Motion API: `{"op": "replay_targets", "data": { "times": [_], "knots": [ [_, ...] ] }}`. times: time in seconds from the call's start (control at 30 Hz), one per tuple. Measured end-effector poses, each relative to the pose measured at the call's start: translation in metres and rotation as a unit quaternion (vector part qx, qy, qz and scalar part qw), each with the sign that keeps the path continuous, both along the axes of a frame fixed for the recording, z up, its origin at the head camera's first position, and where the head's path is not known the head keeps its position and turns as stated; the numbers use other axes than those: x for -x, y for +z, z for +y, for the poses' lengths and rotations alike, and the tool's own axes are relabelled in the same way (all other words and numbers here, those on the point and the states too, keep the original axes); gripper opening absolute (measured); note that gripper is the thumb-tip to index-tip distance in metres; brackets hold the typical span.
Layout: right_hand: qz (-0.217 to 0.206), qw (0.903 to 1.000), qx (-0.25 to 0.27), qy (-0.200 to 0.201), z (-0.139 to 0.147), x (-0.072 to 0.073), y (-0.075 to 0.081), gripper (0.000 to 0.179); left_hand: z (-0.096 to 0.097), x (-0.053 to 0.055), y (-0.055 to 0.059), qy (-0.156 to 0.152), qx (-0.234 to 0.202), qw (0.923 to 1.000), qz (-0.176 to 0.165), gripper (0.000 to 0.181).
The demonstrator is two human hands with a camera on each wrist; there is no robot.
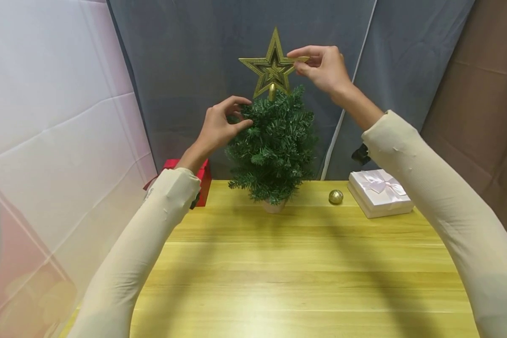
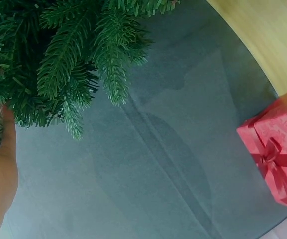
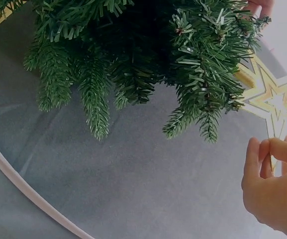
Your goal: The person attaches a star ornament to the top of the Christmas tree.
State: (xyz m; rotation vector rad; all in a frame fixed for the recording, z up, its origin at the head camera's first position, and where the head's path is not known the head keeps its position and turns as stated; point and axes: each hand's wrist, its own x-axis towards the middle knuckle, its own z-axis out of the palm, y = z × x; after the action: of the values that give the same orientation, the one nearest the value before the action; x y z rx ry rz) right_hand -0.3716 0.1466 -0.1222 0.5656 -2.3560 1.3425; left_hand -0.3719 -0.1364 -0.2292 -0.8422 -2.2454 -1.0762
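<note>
A gold star tree topper (image 1: 274, 68) stands over the crown of a small green Christmas tree (image 1: 274, 136), its tubular base meeting the top branches. My right hand (image 1: 323, 68) pinches the star's right point between thumb and fingers; the right wrist view shows the same pinch on the star (image 3: 274, 102). On the tree's upper left, my left hand (image 1: 224, 119) curves its thumb and fingers around branch tips. In the left wrist view, foliage (image 2: 68, 55) hides most of that hand's fingers. The tree's pot (image 1: 273, 206) sits on the wooden table (image 1: 279, 263).
A gold glitter ball (image 1: 335, 196) lies right of the pot, beside a white gift box (image 1: 380, 192) with a pale bow. Behind my left forearm stands a red gift box (image 2: 277, 154) with a ribbon. Grey cloth (image 1: 186, 56) hangs behind the table, with a white cord (image 1: 338, 131) down it.
</note>
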Motion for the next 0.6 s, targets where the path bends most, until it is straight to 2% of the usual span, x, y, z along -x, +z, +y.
{"op": "replay_targets", "data": {
  "times": [0.3, 0.6],
  "knots": [
    [-0.01, 0.9992, 0.014, 0.037, 0.004, 0.0, 0.0, 0.034, -0.001, 0.001, -0.001, 0.0, -0.003, 1.0, -0.004, 0.044],
    [-0.002, 0.9975, 0.047, 0.053, 0.012, -0.005, 0.004, 0.039, -0.002, 0.001, -0.001, -0.001, -0.005, 1.0, -0.004, 0.043]
  ]
}}
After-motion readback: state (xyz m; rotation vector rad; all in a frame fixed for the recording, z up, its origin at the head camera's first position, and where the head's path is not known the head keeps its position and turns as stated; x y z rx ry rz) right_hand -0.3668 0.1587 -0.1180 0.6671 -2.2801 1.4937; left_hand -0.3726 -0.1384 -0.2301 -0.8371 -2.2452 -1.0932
